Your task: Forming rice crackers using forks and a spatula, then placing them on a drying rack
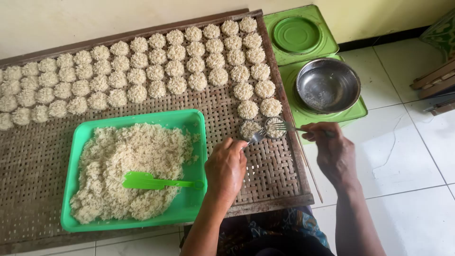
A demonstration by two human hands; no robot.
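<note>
My left hand grips a metal fork whose tines press on rice in a small round mould on the woven bamboo tray. With a second fork held in it, my right hand reaches over another round mould filled with rice. Rows of several round rice cakes cover the tray's far part. A green plastic tray at the near left holds a heap of cooked rice with a green rice paddle lying on it.
Two green square tin containers stand right of the bamboo tray; a steel bowl rests on the nearer one. White tiled floor lies to the right. Wooden slats show at the far right edge.
</note>
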